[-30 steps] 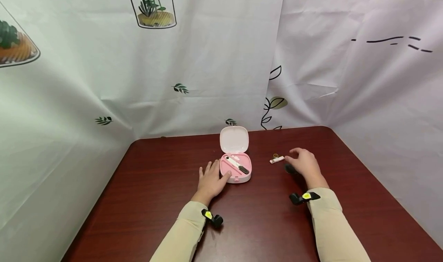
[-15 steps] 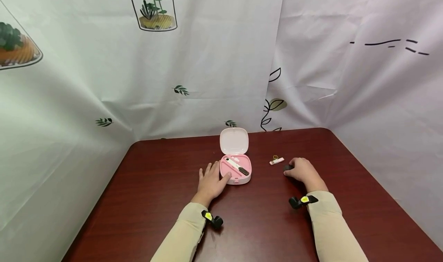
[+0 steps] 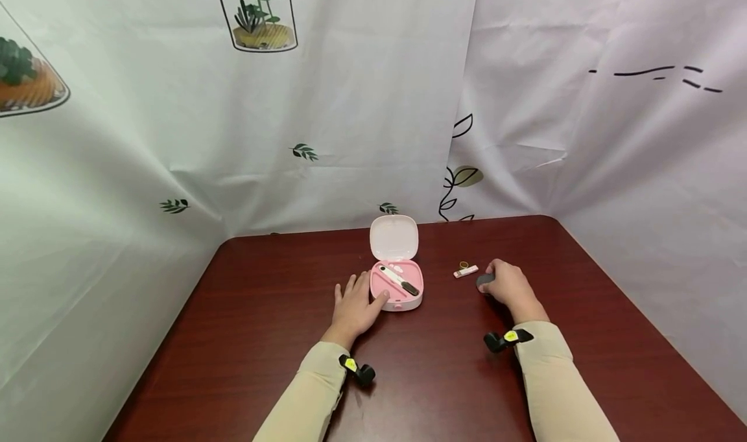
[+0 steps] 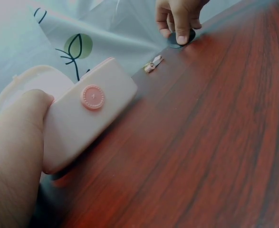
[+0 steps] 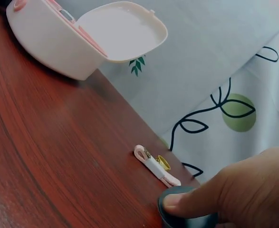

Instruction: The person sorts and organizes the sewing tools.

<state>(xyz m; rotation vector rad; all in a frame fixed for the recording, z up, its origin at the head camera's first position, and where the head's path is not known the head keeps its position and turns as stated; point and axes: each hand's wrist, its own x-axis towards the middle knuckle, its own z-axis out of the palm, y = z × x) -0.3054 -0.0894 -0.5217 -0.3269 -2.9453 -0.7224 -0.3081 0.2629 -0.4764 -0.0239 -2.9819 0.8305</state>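
Note:
A small white and pink box (image 3: 403,304) stands with its lid (image 3: 394,238) raised. In its pink tray lies a slim tool (image 3: 397,277) with a white body and a dark end. My left hand (image 3: 353,307) rests against the box's left side, fingers spread and fairly straight, the thumb over its front rim. To the right, my right hand (image 3: 510,286) pinches a dark round disc (image 3: 484,280) at the tabletop. The right wrist view shows the thumb on top of the disc (image 5: 168,217); the other fingers are mostly hidden.
Between box and disc lies a small folded pink strip (image 3: 465,271) with a white band. Just behind it is a yellow ring (image 3: 463,264). A printed white cloth (image 3: 350,105) hangs behind the dark red table (image 3: 262,338).
My right hand has come down onto the dark disc, gripped it and tipped it a little, so more of it shows. The left hand and box have stayed put.

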